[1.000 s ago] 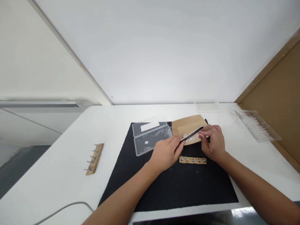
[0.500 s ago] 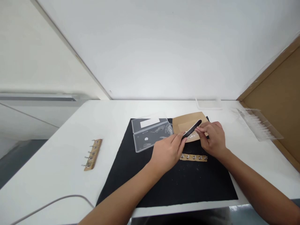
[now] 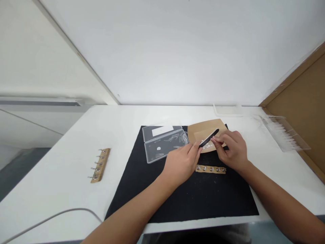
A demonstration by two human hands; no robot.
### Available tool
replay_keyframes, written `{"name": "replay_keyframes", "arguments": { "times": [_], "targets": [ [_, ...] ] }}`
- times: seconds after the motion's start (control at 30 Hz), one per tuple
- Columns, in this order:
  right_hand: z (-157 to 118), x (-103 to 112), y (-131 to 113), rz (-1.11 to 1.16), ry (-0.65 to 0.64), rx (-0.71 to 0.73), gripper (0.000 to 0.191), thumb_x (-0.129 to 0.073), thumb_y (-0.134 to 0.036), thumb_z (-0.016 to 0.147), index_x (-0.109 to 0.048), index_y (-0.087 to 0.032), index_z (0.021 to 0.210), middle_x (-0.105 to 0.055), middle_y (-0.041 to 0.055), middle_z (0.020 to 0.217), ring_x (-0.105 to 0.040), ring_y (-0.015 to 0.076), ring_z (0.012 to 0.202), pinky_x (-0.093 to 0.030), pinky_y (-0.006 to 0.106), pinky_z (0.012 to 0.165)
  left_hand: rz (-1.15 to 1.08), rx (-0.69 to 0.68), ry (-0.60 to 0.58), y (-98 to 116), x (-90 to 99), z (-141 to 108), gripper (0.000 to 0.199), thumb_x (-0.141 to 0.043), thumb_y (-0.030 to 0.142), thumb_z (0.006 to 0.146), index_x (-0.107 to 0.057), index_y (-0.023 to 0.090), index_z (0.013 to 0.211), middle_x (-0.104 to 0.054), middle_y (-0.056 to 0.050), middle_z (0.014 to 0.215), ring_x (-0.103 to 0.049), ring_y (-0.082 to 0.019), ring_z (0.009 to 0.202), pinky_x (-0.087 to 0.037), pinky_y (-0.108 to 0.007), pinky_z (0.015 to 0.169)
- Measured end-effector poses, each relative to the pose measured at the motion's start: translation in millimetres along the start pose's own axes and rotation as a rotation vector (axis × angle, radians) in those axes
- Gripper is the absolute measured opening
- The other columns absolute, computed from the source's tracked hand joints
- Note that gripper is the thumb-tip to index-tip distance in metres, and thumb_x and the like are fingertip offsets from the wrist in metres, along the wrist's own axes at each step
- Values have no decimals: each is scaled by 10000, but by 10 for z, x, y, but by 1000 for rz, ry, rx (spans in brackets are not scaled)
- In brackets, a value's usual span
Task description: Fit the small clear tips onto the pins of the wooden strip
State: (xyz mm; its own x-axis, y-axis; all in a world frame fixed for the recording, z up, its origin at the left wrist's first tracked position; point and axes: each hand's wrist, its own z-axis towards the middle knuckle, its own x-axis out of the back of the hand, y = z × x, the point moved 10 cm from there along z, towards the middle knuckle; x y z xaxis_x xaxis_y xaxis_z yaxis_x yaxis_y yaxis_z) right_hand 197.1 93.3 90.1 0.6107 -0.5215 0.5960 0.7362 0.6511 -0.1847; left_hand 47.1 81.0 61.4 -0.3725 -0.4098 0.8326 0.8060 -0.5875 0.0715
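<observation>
My left hand point(image 3: 181, 163) grips a slim black file with a pale edge point(image 3: 209, 137), which slants up to the right. Close against the file, my right hand point(image 3: 231, 149) pinches something too small to make out. Beneath the file lies brown paper point(image 3: 200, 128) with small white pieces on it. A brown strip with several metal clips point(image 3: 211, 169) rests on the black mat point(image 3: 203, 200) below my hands. Left of them, an open clear case point(image 3: 162, 144) holds several transparent slivers and a white dot.
On the white table point(image 3: 68, 169), a second brown strip with upright clips point(image 3: 101, 165) stands at the left. A grey cable point(image 3: 73, 209) curves at the front left. Clear trays with pale tips point(image 3: 283, 134) lie at the right, and a clear tray point(image 3: 228, 110) sits at the back.
The view has shifted slightly. Both hands keep nearly the same place and grip, with the file still between them.
</observation>
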Motion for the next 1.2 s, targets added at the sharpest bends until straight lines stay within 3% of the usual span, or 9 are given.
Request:
{"name": "replay_keyframes", "arguments": {
  "times": [0.1, 0.3, 0.53, 0.8, 1.0, 1.2],
  "targets": [
    [-6, 25, 29, 53, 15, -22, 195, -723, -161, 970, -582, -230, 855, -666, -4, 732, -630, 165, 668, -424, 340, 652, -6, -3, 1, 0, 4, -9, 288, -466, 304, 1126, -679, 181, 1277, -752, -33, 816, -707, -160, 648, -432, -250, 518],
    [-70, -56, 112, 123, -93, -177, 159, -688, -223, 999, -575, -230, 887, -681, 3, 802, -604, 138, 652, -429, 275, 551, -1, 0, 44, 6, 54, -21, 267, -486, 308, 1121, -710, 197, 1215, -699, 3, 703, -657, -154, 566, -368, -270, 487],
    [-60, -1, 204, -2, -9, -200, 200, -662, -219, 1017, -548, -228, 853, -654, -8, 771, -588, 134, 636, -404, 286, 562, -67, 14, 39, -5, 40, -28, 258, -505, 300, 1113, -735, 181, 1113, -713, -12, 706, -642, -141, 563, -327, -267, 493],
    [-78, -98, 91, 81, -30, -151, 208, -684, -198, 1003, -556, -230, 842, -652, -10, 749, -596, 133, 628, -407, 280, 556, -193, 54, 14, -35, -10, -29, 271, -501, 289, 1107, -744, 178, 1062, -721, -16, 711, -665, -146, 595, -365, -264, 508],
    [-39, -83, 117, 41, -3, -160, 229, -660, -200, 1011, -543, -232, 816, -651, -2, 737, -580, 154, 640, -402, 314, 601, -210, 48, 41, -19, 15, -14, 287, -494, 274, 1104, -738, 166, 997, -700, -13, 678, -626, -139, 551, -323, -271, 507],
    [-24, -214, 42, 39, -100, -81, 241, -646, -212, 1019, -522, -234, 814, -630, -18, 714, -544, 156, 630, -388, 331, 647, -186, 54, 36, -32, -13, -18, 272, -505, 271, 1094, -741, 174, 999, -683, -10, 664, -602, -138, 539, -298, -279, 504]
  ]
}}
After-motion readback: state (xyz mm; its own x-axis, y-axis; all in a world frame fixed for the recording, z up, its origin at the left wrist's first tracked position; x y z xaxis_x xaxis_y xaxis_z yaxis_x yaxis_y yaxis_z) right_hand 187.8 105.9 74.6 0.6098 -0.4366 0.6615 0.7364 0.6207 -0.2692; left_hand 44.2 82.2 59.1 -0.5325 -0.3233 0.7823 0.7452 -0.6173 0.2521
